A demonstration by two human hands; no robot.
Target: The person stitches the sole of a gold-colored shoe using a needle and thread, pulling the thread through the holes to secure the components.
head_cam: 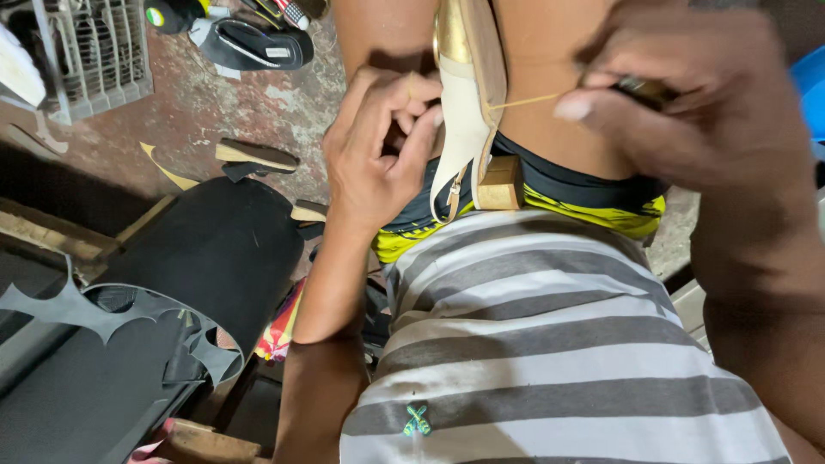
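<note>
Striped grey-and-white shirt fills the near view, above the person's lap. Between the thighs stands a tan shoe upper with a wooden heel block. Left hand is curled, fingertips pinched closed on the upper's edge. Right hand is closed around a small dark tool, drawing a yellow thread taut from the upper. Judging by this, a stitch is being pulled tight; the next pass would need a steady grip on the edge. Black rubber sheet lies on the floor at left.
</note>
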